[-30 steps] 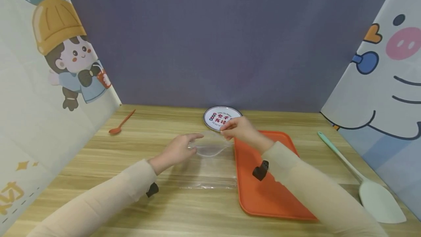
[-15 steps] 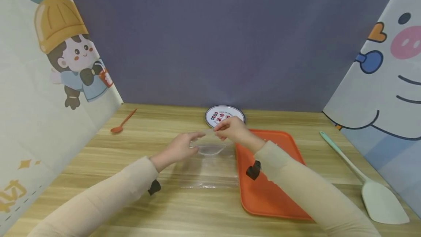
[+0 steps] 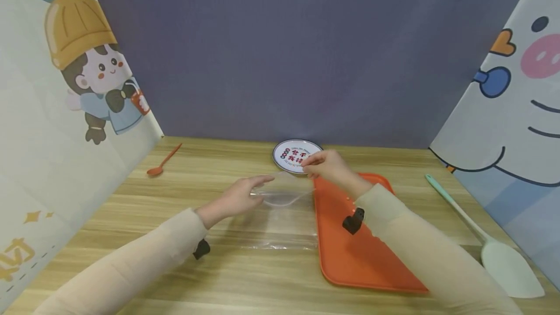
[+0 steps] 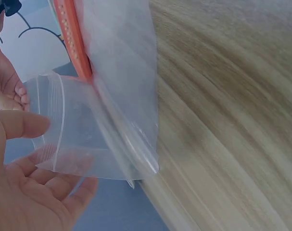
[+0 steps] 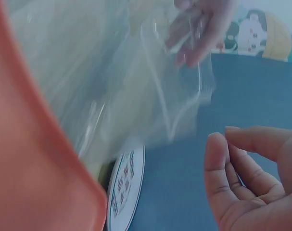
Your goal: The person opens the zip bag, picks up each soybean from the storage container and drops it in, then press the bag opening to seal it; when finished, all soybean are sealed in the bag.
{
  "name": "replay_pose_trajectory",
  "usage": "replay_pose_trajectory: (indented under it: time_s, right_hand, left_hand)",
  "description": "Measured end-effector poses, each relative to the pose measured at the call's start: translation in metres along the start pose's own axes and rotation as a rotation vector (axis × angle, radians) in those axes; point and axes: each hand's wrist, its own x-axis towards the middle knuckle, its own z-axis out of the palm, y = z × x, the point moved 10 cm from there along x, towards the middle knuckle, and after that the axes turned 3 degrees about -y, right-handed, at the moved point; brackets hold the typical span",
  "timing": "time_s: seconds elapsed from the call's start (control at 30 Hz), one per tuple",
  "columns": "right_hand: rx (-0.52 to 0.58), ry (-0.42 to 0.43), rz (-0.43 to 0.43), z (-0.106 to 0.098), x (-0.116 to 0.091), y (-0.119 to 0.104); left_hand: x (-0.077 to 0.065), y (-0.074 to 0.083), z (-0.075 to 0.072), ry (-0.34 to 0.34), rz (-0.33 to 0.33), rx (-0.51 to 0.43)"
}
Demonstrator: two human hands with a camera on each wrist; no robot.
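Note:
A clear zip bag [image 3: 280, 227] lies on the table with its mouth raised and gaping. My left hand [image 3: 238, 198] holds the left side of the mouth, thumb and fingers curled about it; in the left wrist view some fingers show through the film of the bag [image 4: 78, 125]. My right hand [image 3: 330, 169] hovers apart from the bag, over the far left corner of the orange tray [image 3: 350, 256]. Its thumb and index fingertips meet in the right wrist view, with nothing visible between them. Several small pale pellets [image 4: 69, 29] lie in the tray, partly hidden by the right arm.
Behind the bag sits a round plate [image 3: 290, 154] with red lettering, partly covered by the right hand. An orange spoon [image 3: 159, 166] lies at the back left. Along the right side lies a pale green spatula [image 3: 503, 261]. A dark cloth wall [image 3: 284, 52] closes off the back.
The right hand moves left over the bag's mouth, then back right toward the tray. The left hand stays at the bag, whose mouth keeps gaping.

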Motion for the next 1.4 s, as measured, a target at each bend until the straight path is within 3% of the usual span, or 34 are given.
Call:
replay_pose_trajectory:
  time_s: [0.3, 0.47, 0.7, 1.13, 1.4]
  right_hand:
    - [-0.011, -0.015, 0.038, -0.039, -0.002, 0.030]
    - [-0.091, 0.008, 0.113, -0.060, -0.005, 0.054]
    - [-0.201, -0.022, 0.139, -0.084, -0.008, 0.083]
    - [-0.248, -0.076, 0.188, -0.102, -0.016, 0.133]
    - [-0.296, -0.116, 0.180, -0.098, -0.017, 0.143]
  left_hand:
    - [-0.003, -0.004, -0.002, 0.030, -0.023, -0.016]
    - [-0.002, -0.006, -0.003, 0.035, -0.033, -0.027]
    - [-0.003, -0.005, -0.005, 0.035, -0.038, -0.021]
    - [-0.002, -0.004, -0.006, 0.039, -0.033, 0.012]
    - [-0.002, -0.003, -0.004, 0.021, -0.043, 0.012]
